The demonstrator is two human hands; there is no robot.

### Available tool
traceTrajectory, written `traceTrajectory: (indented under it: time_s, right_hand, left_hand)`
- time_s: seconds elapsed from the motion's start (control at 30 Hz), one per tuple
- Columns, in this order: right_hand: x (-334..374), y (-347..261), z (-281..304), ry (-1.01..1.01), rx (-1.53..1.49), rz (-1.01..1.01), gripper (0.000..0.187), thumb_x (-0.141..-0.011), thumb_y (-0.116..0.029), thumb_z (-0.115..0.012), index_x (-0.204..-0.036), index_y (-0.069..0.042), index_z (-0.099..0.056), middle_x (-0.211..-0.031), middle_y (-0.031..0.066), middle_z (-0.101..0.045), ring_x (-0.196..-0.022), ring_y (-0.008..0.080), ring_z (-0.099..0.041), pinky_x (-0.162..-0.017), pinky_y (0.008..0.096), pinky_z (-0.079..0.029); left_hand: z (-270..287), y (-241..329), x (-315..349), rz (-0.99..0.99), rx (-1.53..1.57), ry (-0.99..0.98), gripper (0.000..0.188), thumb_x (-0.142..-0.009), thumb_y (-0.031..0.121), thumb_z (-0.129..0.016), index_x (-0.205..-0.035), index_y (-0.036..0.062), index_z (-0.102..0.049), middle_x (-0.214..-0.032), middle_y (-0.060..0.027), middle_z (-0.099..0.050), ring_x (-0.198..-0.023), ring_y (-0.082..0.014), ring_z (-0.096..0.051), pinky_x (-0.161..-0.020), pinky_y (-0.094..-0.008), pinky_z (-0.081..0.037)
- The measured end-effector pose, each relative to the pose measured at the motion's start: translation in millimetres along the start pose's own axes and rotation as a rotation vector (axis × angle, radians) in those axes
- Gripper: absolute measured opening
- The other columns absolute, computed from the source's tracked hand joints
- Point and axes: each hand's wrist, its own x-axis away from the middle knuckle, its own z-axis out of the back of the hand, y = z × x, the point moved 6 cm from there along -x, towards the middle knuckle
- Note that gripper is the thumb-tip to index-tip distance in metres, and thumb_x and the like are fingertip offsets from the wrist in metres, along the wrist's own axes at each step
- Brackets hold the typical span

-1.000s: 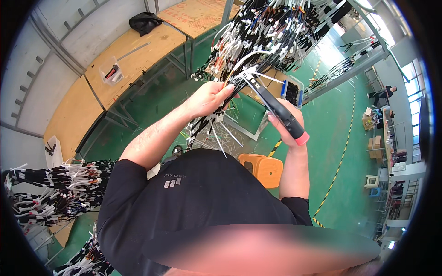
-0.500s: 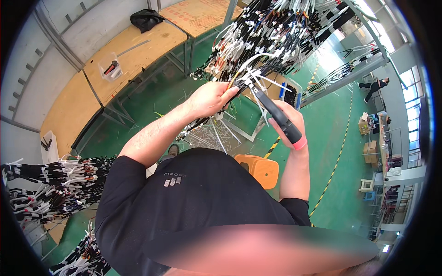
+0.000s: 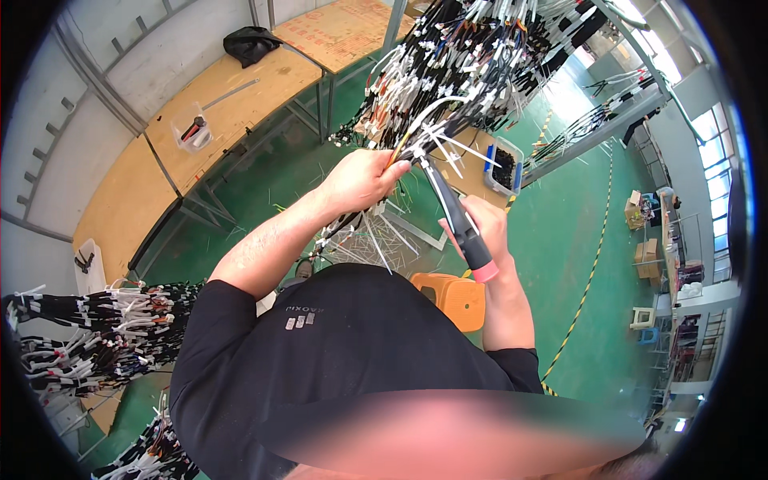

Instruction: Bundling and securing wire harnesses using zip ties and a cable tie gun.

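My left hand (image 3: pixel 362 180) is closed around a bundle of black wires with a yellow one (image 3: pixel 406 138), thumb toward the tool's tip. White cable ties (image 3: pixel 438 136) stick out of this bundle in several directions just beyond my fingers. My right hand (image 3: pixel 486 224) grips a long black cable tie gun (image 3: pixel 453 206) with a pinkish-red rear end. Its nose meets the bundle beside my left thumb, and its rear end slants down to the right. Whether a tie sits in the nose is too small to make out.
A thick mass of black and white wire harnesses (image 3: pixel 464 60) hangs ahead. Beyond my right hand is a clear bin of black parts (image 3: pixel 504 164). An orange stool (image 3: pixel 454 300) stands close by. Wooden tables (image 3: pixel 232 104) curve along the left; more harnesses (image 3: pixel 104 312) lie lower left.
The cable tie gun's rear end has swung left and down, with my right hand following. My left hand keeps its hold on the wire bundle, almost in place.
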Motion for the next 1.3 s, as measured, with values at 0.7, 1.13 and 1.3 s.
traceTrajectory:
  time_s: [0.7, 1.13, 1.3]
  right_hand:
    - [-5, 5, 4, 0.000, -0.038, 0.086, 0.039, -0.083, -0.006, -0.081, -0.117, 0.000, -0.064, -0.108, 0.0174, -0.069, -0.099, 0.0374, -0.069, -0.095, 0.0406, -0.054]
    - [1, 7, -8, 0.070, 0.131, 0.110, 0.020, -0.077, -0.012, -0.076, -0.094, -0.004, -0.067, -0.084, 0.0113, -0.067, -0.085, 0.0310, -0.071, -0.089, 0.0442, -0.059]
    - [12, -4, -19, 0.058, 0.334, 0.178, 0.034, -0.084, -0.010, -0.070, -0.117, -0.009, -0.065, -0.112, 0.0095, -0.063, -0.114, 0.0303, -0.064, -0.119, 0.0563, -0.039]
  left_hand:
    - [-1, 11, 1, -0.066, -0.105, 0.020, 0.036, -0.109, 0.037, -0.056, -0.097, 0.0040, -0.065, -0.076, -0.0202, -0.069, -0.078, -0.0429, -0.070, -0.071, -0.0533, -0.054]
    - [11, -1, 0, 0.062, 0.008, 0.022, 0.044, -0.108, 0.044, -0.060, -0.091, 0.0035, -0.066, -0.074, -0.0160, -0.070, -0.073, -0.0352, -0.070, -0.069, -0.0475, -0.054]
    - [9, -18, -3, 0.101, 0.196, -0.047, 0.047, -0.097, 0.051, -0.076, -0.103, 0.0045, -0.072, -0.079, -0.0031, -0.069, -0.075, -0.0125, -0.064, -0.074, -0.0361, -0.054]
